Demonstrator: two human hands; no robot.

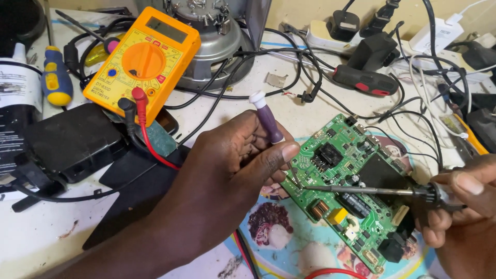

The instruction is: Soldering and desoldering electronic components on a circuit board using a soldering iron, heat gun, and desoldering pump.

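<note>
Crowded bench [36, 243]; free surface only at lower left, bare and pale. Circuit board [351, 186] lying flat, right of centre, on a printed mat [289, 243], long axis running lower right to upper left. Board's lower corner close to the bottom frame edge.

Left hand [232, 165] closed around a purple-handled tool [268, 121], thumb pressed beside the board's left edge. Tool handle tilted, white cap up and to the left; working tip hidden behind thumb, cannot tell whether touching the board.

Right hand [460, 206] cut off by the right frame edge, fingers pinched on a soldering iron [372, 190]. Iron lying near-horizontal across the board, tip pointing left, ending near the board's left edge by the thumb.

Behind: yellow multimeter [142, 62] with red and black leads, tangle of black cables [310, 77], screwdriver [56, 77] at far left. Little room to move above the board.
</note>
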